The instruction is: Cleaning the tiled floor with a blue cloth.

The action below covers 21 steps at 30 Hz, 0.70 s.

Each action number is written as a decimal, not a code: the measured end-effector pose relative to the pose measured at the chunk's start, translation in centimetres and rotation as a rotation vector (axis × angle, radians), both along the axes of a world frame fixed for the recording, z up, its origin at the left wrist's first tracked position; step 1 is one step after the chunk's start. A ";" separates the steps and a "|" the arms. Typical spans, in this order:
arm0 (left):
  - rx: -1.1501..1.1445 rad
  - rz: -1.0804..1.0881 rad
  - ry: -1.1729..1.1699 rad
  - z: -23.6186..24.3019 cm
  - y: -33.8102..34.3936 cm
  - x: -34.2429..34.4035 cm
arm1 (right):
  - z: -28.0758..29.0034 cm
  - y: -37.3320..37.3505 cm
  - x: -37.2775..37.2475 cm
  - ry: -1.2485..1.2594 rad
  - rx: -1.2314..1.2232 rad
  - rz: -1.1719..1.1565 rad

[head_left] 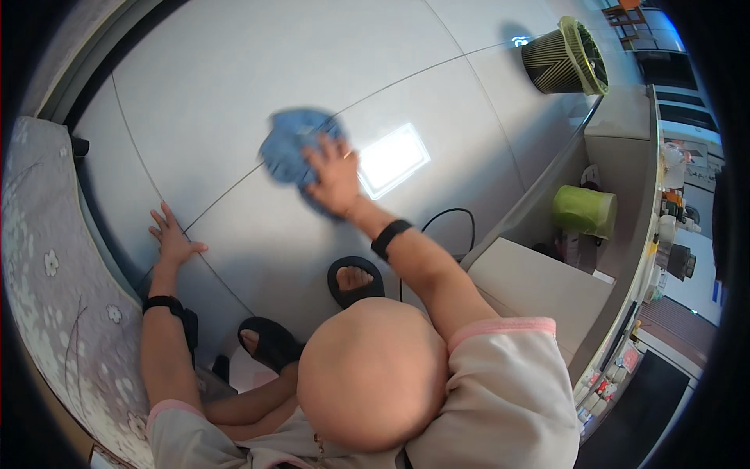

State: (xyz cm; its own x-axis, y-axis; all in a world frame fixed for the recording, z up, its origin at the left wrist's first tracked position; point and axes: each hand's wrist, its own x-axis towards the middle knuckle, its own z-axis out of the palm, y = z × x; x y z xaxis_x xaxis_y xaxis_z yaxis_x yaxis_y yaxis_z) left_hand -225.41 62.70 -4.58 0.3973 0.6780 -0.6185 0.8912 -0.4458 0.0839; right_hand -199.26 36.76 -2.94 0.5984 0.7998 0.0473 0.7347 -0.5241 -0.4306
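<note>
My right hand (332,172) presses down on a blue cloth (293,144) that lies crumpled on the tiled floor. Its fingers are spread over the cloth's right side, and both look slightly blurred. To the left, my left hand (176,238) rests on the floor with fingers apart and nothing in it, near the bed or sofa side. A black band circles each wrist. My bent knee (373,375) is low in the middle, above my feet in black slippers (354,281).
A patterned fabric cover (55,258) hangs at the left. On the right stands a shelf unit with a green roll-shaped item (582,211) and a white box (539,285). A black cable (449,209) loops beside it. A striped, bag-lined bin (558,59) stands far right.
</note>
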 end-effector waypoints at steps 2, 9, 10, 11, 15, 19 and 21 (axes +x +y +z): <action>-0.017 -0.010 -0.013 -0.1 -0.2 0.2 | -0.9 -0.9 5.0 -0.088 0.007 -0.285; -0.074 0.017 0.024 1.1 -0.6 1.0 | -0.4 -13.7 16.8 0.052 -0.014 -1.307; -0.057 0.047 0.050 1.9 -0.4 0.4 | 3.2 -12.1 14.9 0.230 -0.235 -1.546; -0.074 0.039 0.075 2.2 -1.2 2.1 | 1.8 -16.0 15.5 0.272 -0.197 -1.771; -0.074 0.051 0.113 1.9 -1.1 2.2 | 0.7 -11.8 10.0 0.102 -0.210 -1.825; -0.074 0.064 0.105 1.9 -1.0 2.1 | -0.4 -5.1 4.8 -0.049 -0.246 -1.264; -0.101 0.025 0.105 1.4 -1.0 2.6 | -1.1 -3.0 1.7 -0.172 -0.109 -0.824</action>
State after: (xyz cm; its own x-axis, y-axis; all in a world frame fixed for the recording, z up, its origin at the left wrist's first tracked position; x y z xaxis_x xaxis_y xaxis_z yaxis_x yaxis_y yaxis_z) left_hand -222.84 61.71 -3.20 0.3107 0.6188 -0.7215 0.9082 -0.4173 0.0331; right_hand -197.58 33.71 -4.08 0.9835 0.1165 0.1387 0.1501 -0.9528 -0.2638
